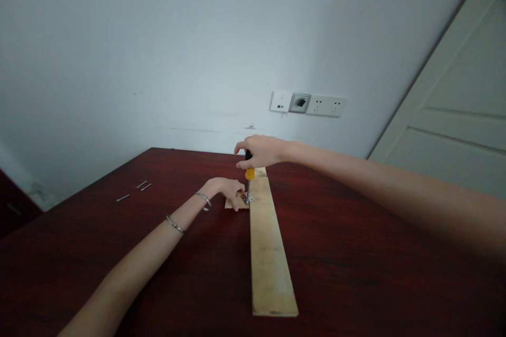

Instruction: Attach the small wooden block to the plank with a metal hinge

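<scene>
My right hand [259,151] is closed over the top of a screwdriver with a black and yellow handle [249,172]. The screwdriver stands upright, its tip down on a small metal hinge [249,198]. The hinge sits where a long pale wooden plank [269,253] meets a small wooden piece [233,203] on its left. My left hand [226,190] presses down on that small piece beside the hinge, fingers curled. Two thin bracelets circle my left wrist and forearm.
The plank lies on a dark red wooden table [356,253] that reaches a pale wall. Three loose screws [136,191] lie at the table's far left. A row of wall sockets [308,104] is behind, and a white door [458,116] stands at the right.
</scene>
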A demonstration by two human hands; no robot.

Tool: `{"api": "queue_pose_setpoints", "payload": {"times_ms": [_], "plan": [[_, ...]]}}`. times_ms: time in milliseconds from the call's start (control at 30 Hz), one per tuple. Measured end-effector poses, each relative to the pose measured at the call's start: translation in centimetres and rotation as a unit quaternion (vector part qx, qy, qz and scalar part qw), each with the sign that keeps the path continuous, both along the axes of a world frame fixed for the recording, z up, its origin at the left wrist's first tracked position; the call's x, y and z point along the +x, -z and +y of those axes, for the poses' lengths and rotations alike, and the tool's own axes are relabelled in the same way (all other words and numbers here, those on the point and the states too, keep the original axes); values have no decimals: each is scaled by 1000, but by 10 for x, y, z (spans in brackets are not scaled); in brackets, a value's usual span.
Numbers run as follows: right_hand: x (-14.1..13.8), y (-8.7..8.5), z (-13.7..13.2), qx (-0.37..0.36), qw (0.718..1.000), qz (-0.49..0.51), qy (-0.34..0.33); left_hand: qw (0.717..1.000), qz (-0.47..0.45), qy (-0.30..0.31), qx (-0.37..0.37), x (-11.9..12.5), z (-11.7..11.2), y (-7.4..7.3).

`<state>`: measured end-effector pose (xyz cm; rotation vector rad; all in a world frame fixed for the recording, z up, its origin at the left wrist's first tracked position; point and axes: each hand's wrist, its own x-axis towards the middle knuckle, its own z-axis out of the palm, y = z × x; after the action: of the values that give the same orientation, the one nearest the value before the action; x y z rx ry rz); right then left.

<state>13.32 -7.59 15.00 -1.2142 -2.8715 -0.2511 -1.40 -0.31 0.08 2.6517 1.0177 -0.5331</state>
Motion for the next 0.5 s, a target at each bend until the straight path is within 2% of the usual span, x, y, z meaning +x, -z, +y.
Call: {"api": "queue_pose_setpoints", "payload": {"times_ms": [133,367,500], "plan": [[1,1,0,-11,1000,1,-2,1000,-22,-10,-8,-1,2,3],[3,8,5,10,1000,28,-6,998,-51,-28,-12,-2,8,9],[4,8,6,6,999,41,-7,993,-106,-31,-40,-5,15,17]]}}
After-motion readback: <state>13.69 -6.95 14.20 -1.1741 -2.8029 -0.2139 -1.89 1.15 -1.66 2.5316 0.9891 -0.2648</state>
